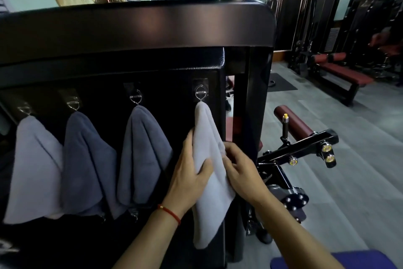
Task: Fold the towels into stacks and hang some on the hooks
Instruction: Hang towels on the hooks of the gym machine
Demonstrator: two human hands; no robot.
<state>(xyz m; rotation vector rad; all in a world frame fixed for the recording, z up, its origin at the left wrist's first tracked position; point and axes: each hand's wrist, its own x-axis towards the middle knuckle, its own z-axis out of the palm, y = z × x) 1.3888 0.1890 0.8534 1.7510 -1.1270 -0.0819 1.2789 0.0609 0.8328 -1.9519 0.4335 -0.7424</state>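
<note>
1. At the right end of the black panel (109, 77), a light grey towel (209, 181) is hanging from the rightmost hook (200, 94), its top corner caught on the metal ring.
2. Left hand (192, 173): fingers are curling round the towel's left edge at mid-height, thumb lying across the front of the cloth; it is gripping the towel. A red cord bracelet (170, 213) is sitting on that wrist.
3. Right hand (242, 166): fingertips are pinching the towel's right edge, just beside the left hand, knuckles bent.
4. Hanging further left along the same panel, in order: a dark grey towel (141, 155), a second dark grey towel (87, 166), and a pale grey towel (32, 170) at the left end, each dangling from its own ring hook and overlapping its neighbour at the lower folds.
5. Panel: black, topped by a broad rounded dark beam (139, 27); its right edge is standing immediately right of the held towel.
6. Room: grey floor (349, 170) is lying open to the right; a black machine arm with a maroon roller pad (294, 120) is jutting near the right hand, and weight machines and a maroon bench (340, 72) are standing well apart at the far right.
</note>
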